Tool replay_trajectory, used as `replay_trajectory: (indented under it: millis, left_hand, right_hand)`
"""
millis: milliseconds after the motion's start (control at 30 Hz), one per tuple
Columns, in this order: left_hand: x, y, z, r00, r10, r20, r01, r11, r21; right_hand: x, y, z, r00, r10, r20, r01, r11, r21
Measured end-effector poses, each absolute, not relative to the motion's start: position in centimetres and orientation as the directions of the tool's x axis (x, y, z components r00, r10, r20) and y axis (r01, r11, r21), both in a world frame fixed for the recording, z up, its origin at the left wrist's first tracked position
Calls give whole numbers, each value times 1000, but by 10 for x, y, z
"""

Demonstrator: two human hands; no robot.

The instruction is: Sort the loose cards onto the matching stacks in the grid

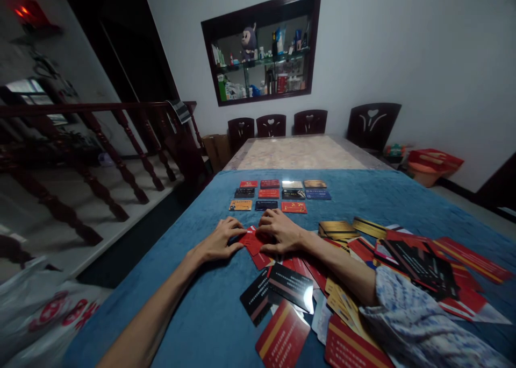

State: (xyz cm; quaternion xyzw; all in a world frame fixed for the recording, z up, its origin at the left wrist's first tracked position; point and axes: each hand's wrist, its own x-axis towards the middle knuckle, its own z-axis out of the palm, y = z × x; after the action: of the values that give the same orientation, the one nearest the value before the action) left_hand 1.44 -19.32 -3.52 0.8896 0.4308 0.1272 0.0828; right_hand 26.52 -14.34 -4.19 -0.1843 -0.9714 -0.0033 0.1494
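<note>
My left hand (223,239) rests low over the blue cloth, its bent fingers and thumb closed at the left edge of a red card (252,240). From the right, my right hand (280,231) curls over the same card, its fingertips partly hiding it. More red cards (263,260) lie just under and below both hands. Beyond the fingers, several cards lie face up in rows, among them an orange card (241,205), a dark blue card (266,205) partly behind my right hand, and a red card with yellow figures (294,207).
A heap of loose cards (419,260) spreads to the right, partly under my right forearm. Black cards (291,285) and a red striped card (283,335) lie nearer me. The blue cloth (193,282) covers this end of the table. Chairs (271,126) stand at the far end.
</note>
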Motion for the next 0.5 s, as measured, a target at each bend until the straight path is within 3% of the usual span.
replay_trajectory:
  millis: [233,500]
  left_hand:
    - [15,-195,-32,623,757,196,719,-653,237]
    - [10,-191,-34,630,708,318,642,-706,299]
  right_hand:
    - [267,-142,-42,-890,336,307,339,940,-47]
    - [269,-141,-44,-884,314,346,315,947,-56]
